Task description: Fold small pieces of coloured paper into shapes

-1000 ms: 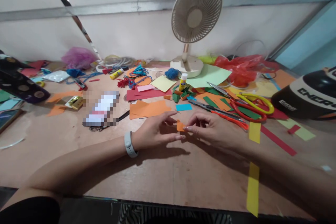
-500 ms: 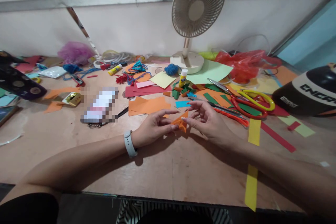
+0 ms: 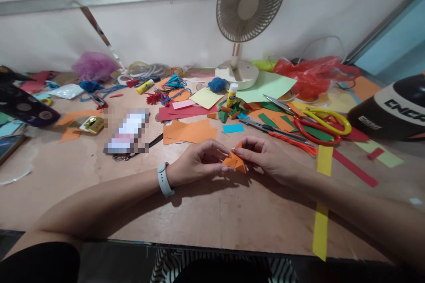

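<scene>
Both hands meet over the middle of the wooden table [image 3: 206,212]. My left hand [image 3: 195,162], with a white band on its wrist, pinches the left side of a small folded orange paper piece [image 3: 236,162]. My right hand [image 3: 265,155] pinches the same piece from the right, fingers curled over its top. The piece sits just above the tabletop between the fingertips. A stack of orange paper sheets [image 3: 188,132] lies just beyond my left hand, and a small blue paper rectangle [image 3: 233,128] lies beyond the fingers.
Red-handled scissors [image 3: 292,135] and yellow-handled scissors [image 3: 328,120] lie to the right among coloured scraps. A glue stick [image 3: 232,94] stands by the fan [image 3: 247,17]. A dark helmet [image 3: 395,108] sits far right. Yellow paper strips [image 3: 321,225] lie near the front edge. Yarn and clutter fill the back left.
The orange piece has gone from a small flat bit to a folded, pointed shape. Both hands have closed in more tightly on it and dropped slightly toward the table.
</scene>
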